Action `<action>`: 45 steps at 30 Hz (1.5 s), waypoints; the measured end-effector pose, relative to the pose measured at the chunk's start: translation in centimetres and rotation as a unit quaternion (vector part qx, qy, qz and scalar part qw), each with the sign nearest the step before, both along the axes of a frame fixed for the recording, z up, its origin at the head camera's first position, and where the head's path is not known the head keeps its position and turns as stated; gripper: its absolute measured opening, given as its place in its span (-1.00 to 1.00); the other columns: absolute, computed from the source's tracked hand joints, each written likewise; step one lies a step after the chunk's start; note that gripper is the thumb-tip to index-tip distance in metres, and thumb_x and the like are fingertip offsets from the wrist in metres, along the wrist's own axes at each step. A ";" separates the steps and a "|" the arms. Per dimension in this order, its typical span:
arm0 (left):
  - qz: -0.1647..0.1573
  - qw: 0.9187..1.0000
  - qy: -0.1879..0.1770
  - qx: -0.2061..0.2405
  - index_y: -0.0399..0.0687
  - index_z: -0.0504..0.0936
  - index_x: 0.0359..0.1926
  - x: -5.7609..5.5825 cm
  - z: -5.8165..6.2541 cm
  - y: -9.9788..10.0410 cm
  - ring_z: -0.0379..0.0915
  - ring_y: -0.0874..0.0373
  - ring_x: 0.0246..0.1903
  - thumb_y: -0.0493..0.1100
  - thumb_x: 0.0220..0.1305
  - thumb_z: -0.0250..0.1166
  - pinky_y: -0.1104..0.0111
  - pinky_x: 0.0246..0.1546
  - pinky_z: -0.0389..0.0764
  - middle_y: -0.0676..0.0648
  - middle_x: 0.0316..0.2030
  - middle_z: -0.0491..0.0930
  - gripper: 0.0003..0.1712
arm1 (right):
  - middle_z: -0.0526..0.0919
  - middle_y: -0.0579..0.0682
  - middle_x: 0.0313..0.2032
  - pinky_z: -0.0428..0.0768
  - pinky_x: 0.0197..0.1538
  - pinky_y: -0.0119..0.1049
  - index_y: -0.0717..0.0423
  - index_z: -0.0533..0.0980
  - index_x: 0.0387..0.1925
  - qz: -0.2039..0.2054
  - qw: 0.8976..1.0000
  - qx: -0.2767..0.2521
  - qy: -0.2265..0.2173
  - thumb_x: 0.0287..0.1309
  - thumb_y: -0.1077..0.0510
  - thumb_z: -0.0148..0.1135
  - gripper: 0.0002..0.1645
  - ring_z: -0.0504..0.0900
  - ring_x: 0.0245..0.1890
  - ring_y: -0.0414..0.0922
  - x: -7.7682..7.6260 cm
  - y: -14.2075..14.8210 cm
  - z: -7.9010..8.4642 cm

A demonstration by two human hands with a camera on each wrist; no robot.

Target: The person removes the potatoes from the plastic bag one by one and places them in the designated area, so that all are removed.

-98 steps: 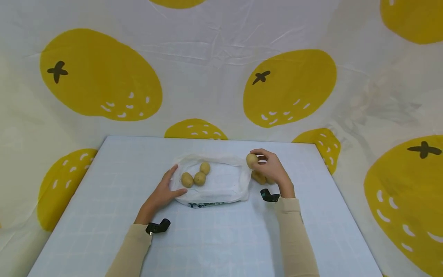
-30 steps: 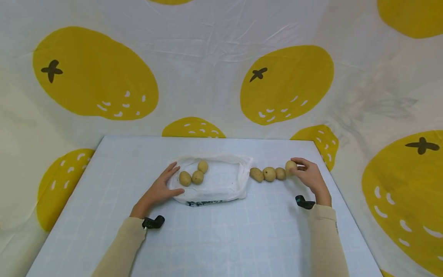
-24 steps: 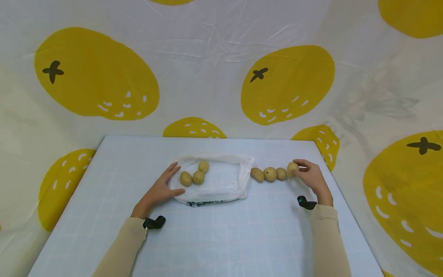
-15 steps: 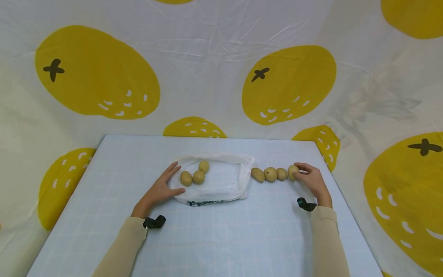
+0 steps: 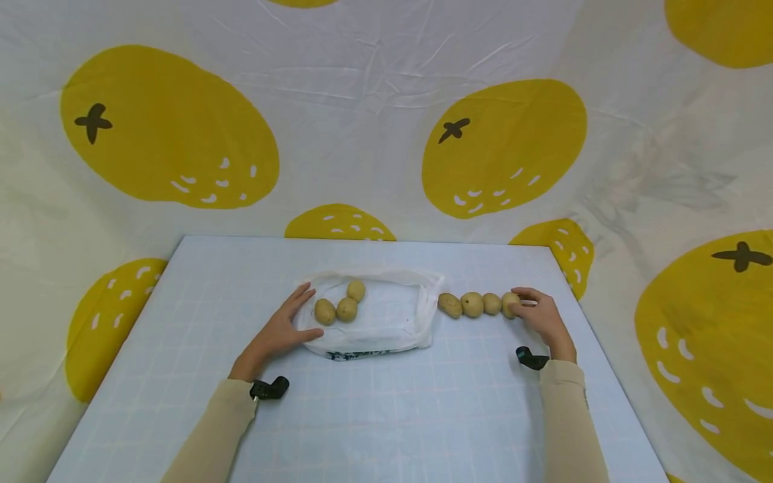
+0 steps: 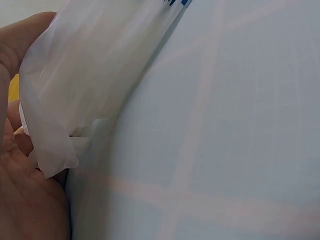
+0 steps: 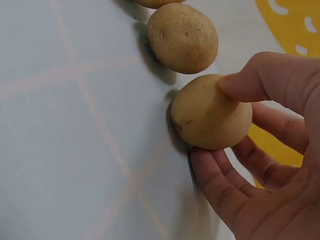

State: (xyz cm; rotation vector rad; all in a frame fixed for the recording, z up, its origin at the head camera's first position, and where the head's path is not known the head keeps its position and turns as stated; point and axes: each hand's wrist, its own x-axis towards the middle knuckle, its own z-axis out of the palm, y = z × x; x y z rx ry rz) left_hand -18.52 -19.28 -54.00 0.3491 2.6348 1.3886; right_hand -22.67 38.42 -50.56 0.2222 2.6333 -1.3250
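A white plastic bag lies on the table with its mouth spread wide, dark print along its near side. Three potatoes sit inside its left half. At the bag's left end my left hand holds the rim, thumb toward the near side and fingers toward the far side; the left wrist view shows the plastic against the thumb. To the right of the bag runs a row of several potatoes. My right hand pinches the rightmost potato between thumb and fingers, low at the tabletop.
The table has a pale blue checked cover. Behind it and at both sides hangs a white cloth with large yellow fruit prints. A small black camera sits on each wrist.
My right hand has carried a potato rightward from beside the bag and lowered it to the row's right end. My left hand has stayed at the bag's left rim.
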 end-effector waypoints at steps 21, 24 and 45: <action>0.007 1.000 -0.003 -0.008 -0.09 0.14 0.61 0.3 0.0 0.2 -0.25 -0.27 0.62 0.01 0.15 0.56 -0.30 0.53 -0.04 -0.15 0.66 -0.10 0.13 | 0.36 0.37 0.41 0.43 0.36 0.23 0.25 0.32 0.45 0.051 0.998 0.039 -0.004 0.38 -0.06 0.30 -0.22 0.41 0.33 0.32 0.6 -0.2 0.6; 0.008 1.000 -0.005 -0.010 -0.08 0.12 0.61 0.4 0.0 0.2 -0.25 -0.27 0.62 0.03 0.15 0.56 -0.30 0.53 -0.05 -0.15 0.66 -0.11 0.14 | 0.32 0.37 0.43 0.42 0.37 0.25 0.24 0.30 0.46 0.051 0.998 0.041 -0.007 0.39 -0.07 0.29 -0.21 0.39 0.33 0.32 0.6 -0.3 0.5; 0.011 1.000 -0.011 -0.010 -0.05 0.10 0.62 0.4 0.1 0.4 -0.26 -0.27 0.62 0.07 0.14 0.56 -0.31 0.53 -0.06 -0.16 0.66 -0.13 0.17 | 0.34 0.39 0.42 0.49 0.31 0.16 0.27 0.29 0.46 0.064 0.997 0.043 0.006 0.35 0.05 0.34 -0.22 0.45 0.31 0.32 0.8 -0.4 0.7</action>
